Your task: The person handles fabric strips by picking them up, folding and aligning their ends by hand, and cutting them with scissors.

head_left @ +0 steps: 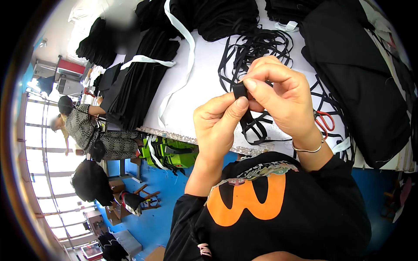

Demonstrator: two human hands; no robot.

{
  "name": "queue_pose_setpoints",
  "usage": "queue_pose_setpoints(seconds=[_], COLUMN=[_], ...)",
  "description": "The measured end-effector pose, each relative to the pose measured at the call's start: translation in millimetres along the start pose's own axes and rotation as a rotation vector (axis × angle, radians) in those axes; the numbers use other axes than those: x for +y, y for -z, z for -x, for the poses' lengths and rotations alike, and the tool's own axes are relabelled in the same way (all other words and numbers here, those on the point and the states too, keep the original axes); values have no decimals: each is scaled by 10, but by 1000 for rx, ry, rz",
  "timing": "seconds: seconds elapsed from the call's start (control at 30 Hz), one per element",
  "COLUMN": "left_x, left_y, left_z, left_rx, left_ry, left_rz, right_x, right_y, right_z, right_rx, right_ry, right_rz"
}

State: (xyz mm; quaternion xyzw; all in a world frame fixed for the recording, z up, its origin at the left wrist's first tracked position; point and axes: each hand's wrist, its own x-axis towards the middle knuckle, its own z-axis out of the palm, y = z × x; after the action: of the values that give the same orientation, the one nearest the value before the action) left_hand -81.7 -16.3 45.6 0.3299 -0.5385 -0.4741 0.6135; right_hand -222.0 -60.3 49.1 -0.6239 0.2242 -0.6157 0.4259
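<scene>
Between my two hands is a folded black fabric strap (240,91), held up over the table. My left hand (220,118) pinches its lower part between thumb and fingers. With thumb and fingertips, my right hand (281,89) grips the strap's upper end; a bracelet circles that wrist. Below my hands, a loop of black strap (257,132) hangs near the table edge. A tangled heap of narrow black straps (261,48) lies just beyond my hands. Red-handled scissors (324,122) rest to the right of my right hand, their blades partly hidden.
Stacked black fabric pieces (141,82) lie at the left, crossed by white strips (187,39). A large black fabric bundle (352,78) covers the table's right side. Below the table edge sits a green crate (185,158). Another person (87,126) stands at the far left.
</scene>
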Motion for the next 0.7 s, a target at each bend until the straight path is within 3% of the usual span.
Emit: queue_pose_setpoints(seconds=[0.1,0.17,0.3,0.33,0.37,0.47,0.57,0.63,0.7], left_x=[-17,-33,-94,-74,-68,-83,-107,-145,-128], left_y=[-44,-43,136,182,235,314,246,160,96], left_z=[-8,-38,-76,-80,-84,-112,-132,-148,-141], left_rx=[43,111,122,130,144,88,-30,-102,-172], left_ry=[24,93,68,94,92,76,120,123,181], left_rz=[52,64,4,-3,2,69,89,78,64], right_x=[-2,-12,131,177,227,230,118,21,-50], right_y=[-13,-2,406,548,713,873,665,370,222], right_z=[43,50,44,68,96,65,37,47,-12], right_rx=[81,269,525,617,601,439,253,109,-31], right_ry=[-81,-85,107,68,48,134,206,54,114], right_rz=[-93,-206,-104,-85,45,1388,1018,461,379])
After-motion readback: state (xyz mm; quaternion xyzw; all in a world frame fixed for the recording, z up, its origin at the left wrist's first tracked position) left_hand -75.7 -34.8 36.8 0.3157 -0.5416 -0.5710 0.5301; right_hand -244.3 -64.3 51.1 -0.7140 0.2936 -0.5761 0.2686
